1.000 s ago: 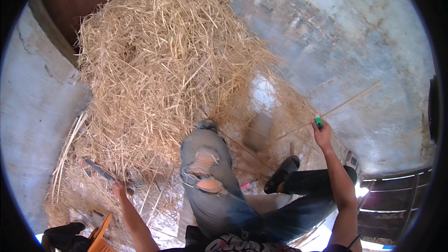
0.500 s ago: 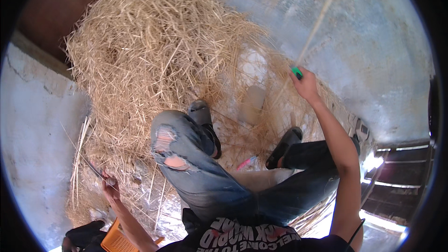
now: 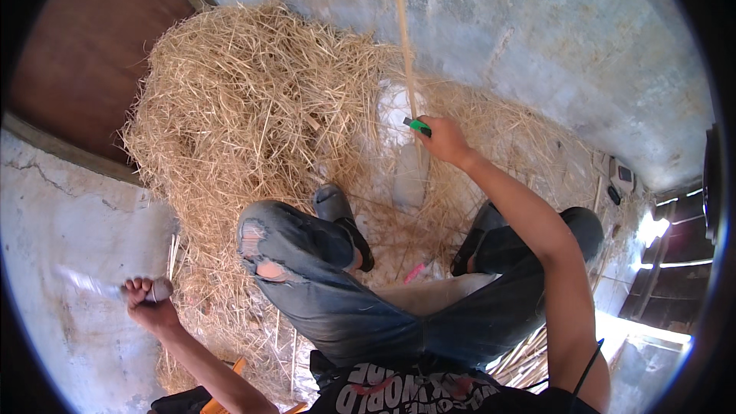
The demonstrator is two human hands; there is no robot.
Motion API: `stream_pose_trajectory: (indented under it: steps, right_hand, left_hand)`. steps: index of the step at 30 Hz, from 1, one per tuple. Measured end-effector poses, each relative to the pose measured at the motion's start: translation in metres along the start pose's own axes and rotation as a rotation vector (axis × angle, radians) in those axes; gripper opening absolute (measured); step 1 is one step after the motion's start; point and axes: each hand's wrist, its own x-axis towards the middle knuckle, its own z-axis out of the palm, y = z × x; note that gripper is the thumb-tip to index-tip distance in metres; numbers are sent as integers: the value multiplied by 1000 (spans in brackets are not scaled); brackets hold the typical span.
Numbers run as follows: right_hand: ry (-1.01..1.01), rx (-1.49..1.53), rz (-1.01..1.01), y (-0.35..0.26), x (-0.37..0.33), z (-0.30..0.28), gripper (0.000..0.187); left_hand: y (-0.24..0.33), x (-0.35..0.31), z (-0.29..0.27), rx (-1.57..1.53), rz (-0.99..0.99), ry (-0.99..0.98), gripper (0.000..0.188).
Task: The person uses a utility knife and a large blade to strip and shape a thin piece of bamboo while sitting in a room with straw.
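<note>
My right hand [image 3: 445, 140] is closed ahead of my right knee. A long pale bamboo strip [image 3: 404, 31] runs through its grip, one end up against the wall. A small green and black tool [image 3: 419, 127], perhaps a box cutter, shows at the same fingers. Out to the left, my left hand [image 3: 150, 305] is wrapped round the handle of a knife [image 3: 160, 290] with a rounded brown butt. The blade points left and is smeared by motion. Below my right hand lies a pale block-like thing [image 3: 410, 180] on the straw-strewn floor.
A large straw heap [image 3: 245, 92] fills the left and centre. Grey walls [image 3: 537, 38] and a brown door panel [image 3: 84, 54] stand behind. Beside my feet lies a pink object [image 3: 415, 273]; a grey device [image 3: 622, 176] sits far right. An orange basket [image 3: 222, 395] is near my left forearm.
My right hand has swung left with the bamboo strip, which now stands more upright. My left hand has moved left with the knife, whose blade has blurred. The whole view has shifted.
</note>
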Motion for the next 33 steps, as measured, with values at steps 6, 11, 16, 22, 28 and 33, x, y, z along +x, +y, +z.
stream_pose_trajectory:
  steps: [6, 11, 16, 22, 28, 33]
  right_hand:
    - [19, 36, 5, -10, 5, 3, 22]
    - [14, 11, 12, -19, -4, 4, 23]
    - [4, 78, -41, -11, -8, 11, 25]
    - [33, 211, -101, -4, -8, 11, 34]
    - [214, 79, 253, 46, 0, -20, 50]
    - [112, -233, 533, 70, -2, -36, 53]
  left_hand:
    - [-77, -33, 205, 0, -7, -306, 22]
    - [-184, -47, 322, 348, -95, -521, 43]
    - [-264, -65, 374, 269, -273, -692, 46]
    - [-283, -75, 386, 190, -411, -683, 21]
    - [-290, -74, 390, 202, -372, -646, 21]
    - [-291, -70, 382, 226, -351, -673, 22]
